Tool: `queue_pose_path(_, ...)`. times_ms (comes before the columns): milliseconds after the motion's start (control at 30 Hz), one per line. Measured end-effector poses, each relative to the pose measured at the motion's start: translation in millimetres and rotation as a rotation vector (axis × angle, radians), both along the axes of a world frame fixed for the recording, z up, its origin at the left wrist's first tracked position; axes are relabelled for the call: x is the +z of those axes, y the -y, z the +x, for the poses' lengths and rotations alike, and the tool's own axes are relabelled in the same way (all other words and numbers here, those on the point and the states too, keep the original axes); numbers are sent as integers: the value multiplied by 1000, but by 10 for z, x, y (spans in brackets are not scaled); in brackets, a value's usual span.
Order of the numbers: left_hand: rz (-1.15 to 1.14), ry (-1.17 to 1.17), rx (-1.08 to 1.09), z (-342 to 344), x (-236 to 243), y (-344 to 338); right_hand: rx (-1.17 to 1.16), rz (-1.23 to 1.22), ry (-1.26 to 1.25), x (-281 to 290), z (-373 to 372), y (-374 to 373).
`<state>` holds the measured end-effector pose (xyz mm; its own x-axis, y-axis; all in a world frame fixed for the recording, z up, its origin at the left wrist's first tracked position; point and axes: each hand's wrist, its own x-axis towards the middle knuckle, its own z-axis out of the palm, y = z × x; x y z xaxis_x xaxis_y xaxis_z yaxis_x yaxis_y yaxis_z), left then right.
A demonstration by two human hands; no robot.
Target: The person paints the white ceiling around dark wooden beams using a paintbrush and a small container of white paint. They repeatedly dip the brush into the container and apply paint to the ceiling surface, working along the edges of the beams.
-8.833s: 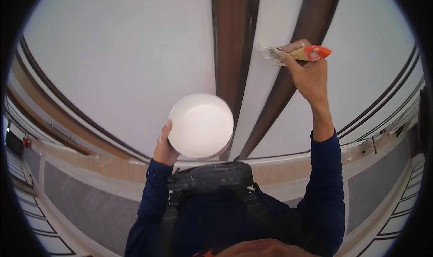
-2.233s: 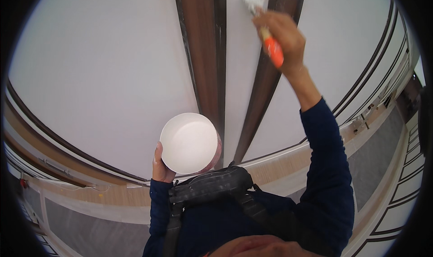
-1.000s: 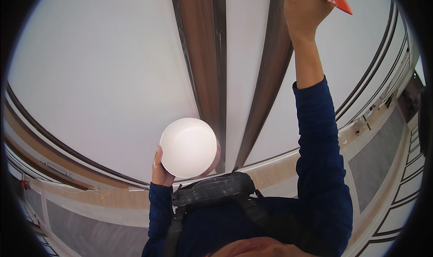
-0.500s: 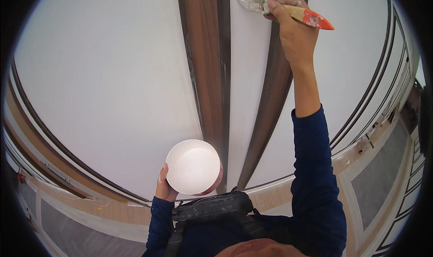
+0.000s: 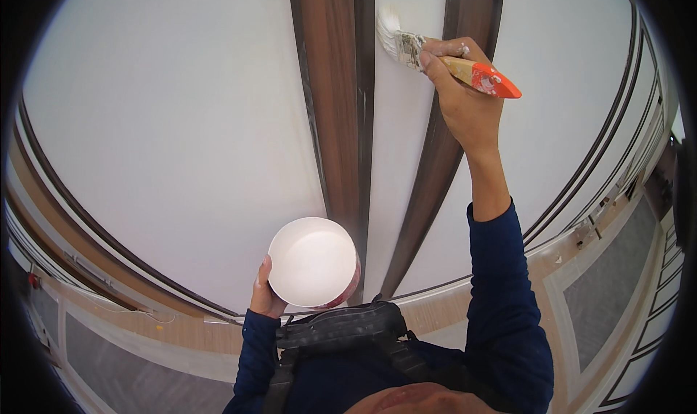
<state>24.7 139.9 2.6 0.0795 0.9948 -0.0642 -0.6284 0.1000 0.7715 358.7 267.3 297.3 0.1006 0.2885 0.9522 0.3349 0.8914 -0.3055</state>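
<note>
Gripping firmly, the right hand (image 5: 465, 102) is closed around the wooden handle of a flat paintbrush with an orange-red end (image 5: 450, 62). The fingers wrap the handle just behind the metal band, and the orange-red tip sticks out to the right of the grip. The white bristles point up and to the left of the grip and touch the narrow white ceiling strip (image 5: 399, 160). This strip runs between two dark brown wooden beams: the wide left beam (image 5: 330, 102) lies just beyond the bristles, and the thinner right beam (image 5: 435, 167) passes directly behind the hand and under the wrist. The bristle edge is close to the inner edge of the left beam, but I cannot tell if it touches it.

Far below and to the left of this grip, the left hand (image 5: 267, 298) holds a round white cup of paint (image 5: 314, 263) from below, with the thumb on its left rim. The cup is well apart from the brush.

Wide white ceiling panels (image 5: 167, 123) spread on both sides of the beams, with much open room there. Dark curved trim lines (image 5: 595, 174) border the panels far to the right of the grip.
</note>
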Motion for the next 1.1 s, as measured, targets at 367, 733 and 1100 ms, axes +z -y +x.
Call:
queue_pose_path(367,-9,-3,8,18,23,18,-62,-130,48,-406,-33,224)
queue_pose_path(733,10,-11,35,23,-12,-20,-79,33,21,843,-38,4)
queue_pose_path(1100,26,5,26,-11,-45,0,22,222,-85,1096,-95,-271)
